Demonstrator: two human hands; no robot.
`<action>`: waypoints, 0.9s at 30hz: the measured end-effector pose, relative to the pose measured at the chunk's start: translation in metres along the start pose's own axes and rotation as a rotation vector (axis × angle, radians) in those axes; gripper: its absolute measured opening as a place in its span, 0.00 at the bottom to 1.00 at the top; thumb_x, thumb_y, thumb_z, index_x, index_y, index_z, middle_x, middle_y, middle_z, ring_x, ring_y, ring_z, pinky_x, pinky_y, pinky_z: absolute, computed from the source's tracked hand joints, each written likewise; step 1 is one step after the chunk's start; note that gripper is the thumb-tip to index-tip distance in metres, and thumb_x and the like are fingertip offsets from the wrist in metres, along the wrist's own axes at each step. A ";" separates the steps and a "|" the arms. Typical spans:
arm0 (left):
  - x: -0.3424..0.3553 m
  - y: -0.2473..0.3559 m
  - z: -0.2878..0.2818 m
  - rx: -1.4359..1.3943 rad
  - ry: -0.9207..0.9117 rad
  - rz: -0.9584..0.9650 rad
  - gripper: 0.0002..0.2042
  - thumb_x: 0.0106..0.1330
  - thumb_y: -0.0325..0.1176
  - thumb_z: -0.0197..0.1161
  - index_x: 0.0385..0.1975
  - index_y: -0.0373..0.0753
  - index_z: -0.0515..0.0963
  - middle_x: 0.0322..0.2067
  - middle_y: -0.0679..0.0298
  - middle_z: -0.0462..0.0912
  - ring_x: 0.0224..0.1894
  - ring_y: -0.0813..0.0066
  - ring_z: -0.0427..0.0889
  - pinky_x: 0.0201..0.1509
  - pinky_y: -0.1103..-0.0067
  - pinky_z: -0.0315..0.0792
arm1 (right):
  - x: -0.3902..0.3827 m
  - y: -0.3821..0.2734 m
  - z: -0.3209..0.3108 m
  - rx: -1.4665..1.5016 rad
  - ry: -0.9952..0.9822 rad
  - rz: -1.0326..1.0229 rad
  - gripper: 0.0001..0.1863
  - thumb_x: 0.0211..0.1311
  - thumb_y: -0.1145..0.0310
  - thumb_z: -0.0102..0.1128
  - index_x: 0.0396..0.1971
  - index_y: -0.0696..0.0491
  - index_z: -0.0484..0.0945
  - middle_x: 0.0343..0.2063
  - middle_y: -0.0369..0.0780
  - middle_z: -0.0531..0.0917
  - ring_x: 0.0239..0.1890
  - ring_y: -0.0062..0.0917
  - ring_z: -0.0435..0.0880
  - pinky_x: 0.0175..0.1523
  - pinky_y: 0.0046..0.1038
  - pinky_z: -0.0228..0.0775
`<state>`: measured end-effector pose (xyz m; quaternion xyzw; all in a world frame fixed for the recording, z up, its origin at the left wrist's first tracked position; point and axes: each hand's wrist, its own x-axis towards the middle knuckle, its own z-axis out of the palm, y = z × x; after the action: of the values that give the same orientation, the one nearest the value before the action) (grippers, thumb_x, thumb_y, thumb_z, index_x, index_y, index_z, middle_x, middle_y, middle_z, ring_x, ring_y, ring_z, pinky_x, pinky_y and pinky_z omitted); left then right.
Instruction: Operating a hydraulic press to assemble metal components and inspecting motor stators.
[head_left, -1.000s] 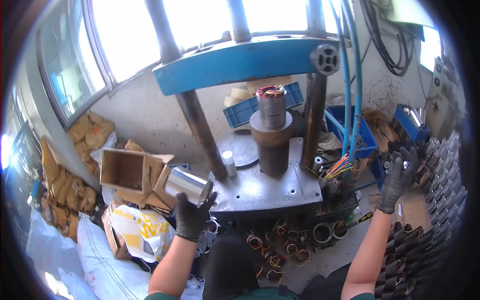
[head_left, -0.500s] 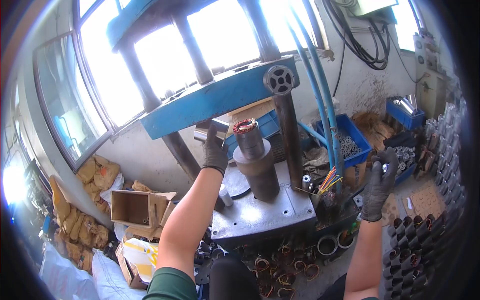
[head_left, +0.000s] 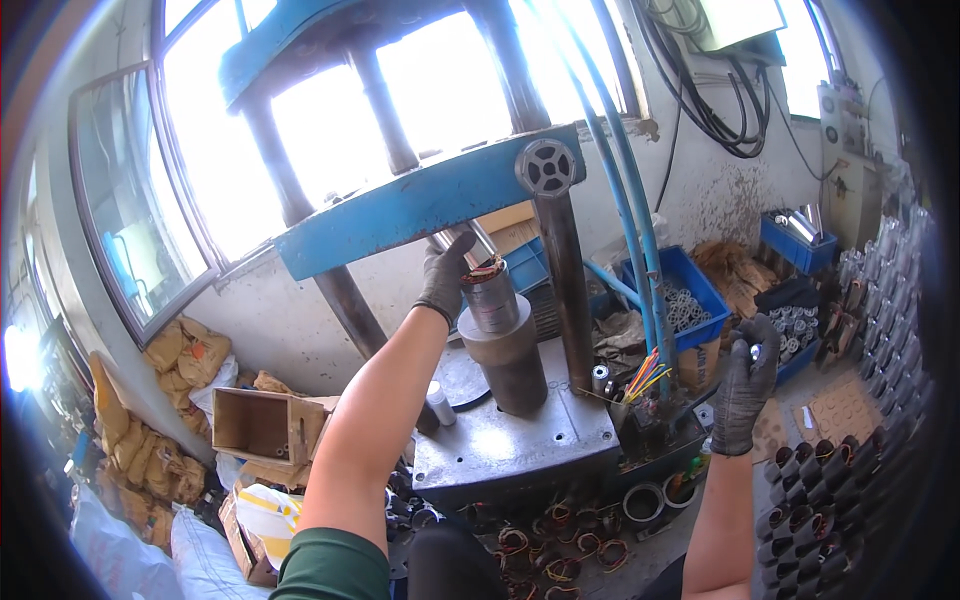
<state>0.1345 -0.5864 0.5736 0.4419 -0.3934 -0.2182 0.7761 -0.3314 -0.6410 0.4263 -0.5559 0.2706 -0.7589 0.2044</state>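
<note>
And the silver sleeve [head_left: 482, 241] is in close now — a second ago it is out on the near left by the open cardboard box [head_left: 252, 457], half a second ago under the crossbeam, left of the core. Now the left hand [head_left: 443, 277] brings it right, tilted, to the top of the wound core [head_left: 492, 306], where the coloured windings [head_left: 486, 270] peep out just below. Touching or just clear? Cannot tell from here. What it means: the sleeve is no longer off to one side, but its tilt does not look matched to the core, so it does not seem seated.

The left gloved fingers are wrapped round the sleeve's near side, the far fingertips hidden. Below, the core stands on the thick dark pedestal [head_left: 506, 362], on the metal base plate [head_left: 520, 452], with the blue crossbeam [head_left: 420, 214] overhead.

Over on the right — little change there — the right hand [head_left: 746, 388] hangs well apart from the press, fingers curled in around a small shiny piece [head_left: 755, 352], too small to name. Farther off, the blue crate [head_left: 704, 336] of metal rings sits untouched.
</note>
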 end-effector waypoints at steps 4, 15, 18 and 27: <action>-0.007 0.010 0.014 0.146 -0.045 0.049 0.33 0.65 0.34 0.80 0.66 0.35 0.70 0.55 0.54 0.85 0.52 0.62 0.88 0.54 0.67 0.86 | 0.001 0.001 -0.004 0.006 -0.005 -0.017 0.19 0.79 0.82 0.50 0.66 0.59 0.73 0.56 0.44 0.79 0.54 0.29 0.82 0.65 0.35 0.78; -0.014 0.001 0.010 0.355 -0.050 0.135 0.43 0.56 0.35 0.86 0.69 0.35 0.65 0.57 0.54 0.82 0.58 0.61 0.84 0.64 0.68 0.81 | 0.011 -0.028 -0.021 -0.171 -0.059 -0.048 0.14 0.74 0.81 0.54 0.55 0.59 0.81 0.49 0.40 0.84 0.48 0.25 0.83 0.60 0.31 0.78; -0.014 -0.005 0.007 0.288 -0.034 0.109 0.43 0.56 0.34 0.86 0.68 0.35 0.65 0.57 0.54 0.82 0.58 0.61 0.84 0.63 0.67 0.81 | 0.019 -0.046 -0.031 -0.217 -0.087 -0.042 0.13 0.73 0.81 0.54 0.52 0.59 0.83 0.45 0.40 0.86 0.46 0.26 0.84 0.58 0.31 0.78; -0.021 -0.013 0.007 0.387 0.016 0.176 0.44 0.55 0.40 0.85 0.68 0.34 0.64 0.56 0.52 0.82 0.58 0.60 0.83 0.64 0.66 0.80 | 0.022 -0.073 -0.047 -0.400 -0.347 -0.042 0.11 0.73 0.80 0.57 0.51 0.59 0.84 0.42 0.44 0.88 0.45 0.31 0.88 0.57 0.33 0.79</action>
<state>0.1163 -0.5820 0.5553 0.5484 -0.4588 -0.0666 0.6959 -0.3836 -0.5895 0.4781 -0.7125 0.3646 -0.5878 0.1182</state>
